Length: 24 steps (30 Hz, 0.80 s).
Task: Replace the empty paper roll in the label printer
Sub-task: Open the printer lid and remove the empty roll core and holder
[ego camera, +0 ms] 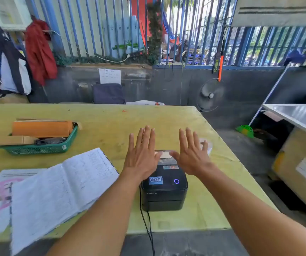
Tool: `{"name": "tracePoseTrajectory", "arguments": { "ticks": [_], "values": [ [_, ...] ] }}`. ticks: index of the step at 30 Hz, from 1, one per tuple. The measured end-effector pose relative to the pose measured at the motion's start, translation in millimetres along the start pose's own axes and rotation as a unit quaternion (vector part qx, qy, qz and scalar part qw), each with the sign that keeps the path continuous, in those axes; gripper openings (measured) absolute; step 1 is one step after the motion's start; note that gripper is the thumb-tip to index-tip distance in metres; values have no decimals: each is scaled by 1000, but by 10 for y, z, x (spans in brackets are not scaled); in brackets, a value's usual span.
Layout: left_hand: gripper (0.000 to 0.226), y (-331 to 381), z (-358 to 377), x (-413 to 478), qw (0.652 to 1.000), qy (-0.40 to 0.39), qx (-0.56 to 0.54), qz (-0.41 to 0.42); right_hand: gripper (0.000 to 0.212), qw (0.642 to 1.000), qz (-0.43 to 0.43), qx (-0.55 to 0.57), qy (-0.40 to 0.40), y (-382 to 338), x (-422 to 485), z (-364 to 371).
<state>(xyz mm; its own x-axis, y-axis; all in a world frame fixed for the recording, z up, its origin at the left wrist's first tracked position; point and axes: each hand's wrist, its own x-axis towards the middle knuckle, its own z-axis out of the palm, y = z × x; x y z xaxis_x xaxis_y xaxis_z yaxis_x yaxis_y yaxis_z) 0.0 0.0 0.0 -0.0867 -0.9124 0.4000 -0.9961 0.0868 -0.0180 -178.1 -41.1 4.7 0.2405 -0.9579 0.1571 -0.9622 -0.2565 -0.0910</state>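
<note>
**Both hands spread above the closed printer**

Your left hand point(142, 156) and right hand point(192, 154) are flat, fingers splayed, palms down, holding nothing. They hover over the far end of the black boxy plastic label printer point(164, 189), thumbs near its white label slot. The printer sits lid-down on the yellow-green wooden table point(111, 122), beside an open handwritten ledger point(60, 191). A green plastic basket point(41, 145) rests farther left.

Semi-open warehouse or packing yard, workstation area. Evidence: blue metal bar fence point(97, 30) over concrete wall; yellow-topped work table point(111, 124); label printer point(164, 189); handwritten ledger point(60, 189); taped cardboard carton point(299, 172); stainless bench point(299, 115); standing fan point(211, 95).
</note>
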Motion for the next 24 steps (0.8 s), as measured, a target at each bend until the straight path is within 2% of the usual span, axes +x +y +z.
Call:
{"name": "tracePoseTrajectory", "arguments": {
  "ticks": [4, 6, 10, 15, 24],
  "values": [
    [84, 84, 418, -378, 990, -140, -18, -26, 93, 989, 4, 29, -147, 159, -368, 484],
    [86, 133, 592, -492, 982, -184, -26, -29, 96, 982, 7, 66, -178, 225, -485, 686],
    [75, 195, 875, -617, 964, -248, -70, -60, 97, 962, 22, 163, -219, 270, -535, 1004],
    [80, 174, 994, -699, 964, -231, -124, -51, 99, 958, 33, 232, -164, 223, -564, 1267],
    [85, 241, 1048, -737, 972, -210, -89, -61, 95, 967, -2, 217, -131, 310, -564, 1342]
  ]
}}
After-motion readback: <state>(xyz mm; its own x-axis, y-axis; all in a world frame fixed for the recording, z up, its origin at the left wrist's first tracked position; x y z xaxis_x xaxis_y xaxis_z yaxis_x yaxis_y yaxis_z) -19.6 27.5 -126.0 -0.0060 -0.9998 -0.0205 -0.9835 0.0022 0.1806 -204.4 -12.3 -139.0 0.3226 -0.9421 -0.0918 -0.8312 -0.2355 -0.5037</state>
